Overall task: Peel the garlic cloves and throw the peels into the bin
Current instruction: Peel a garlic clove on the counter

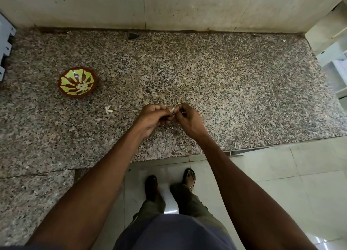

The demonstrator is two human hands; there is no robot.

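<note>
Soft, even indoor light, moderately dim, with a faint greenish cast. The speckled granite desk (206, 71) shows no hard shadows. A bright glare patch sits on the glossy pale floor tiles (281, 184) between the feet. Wide-angle distortion bows the wall and desk edges outward at the corners. Focus is fairly sharp centrally, softer toward the edges.
</note>
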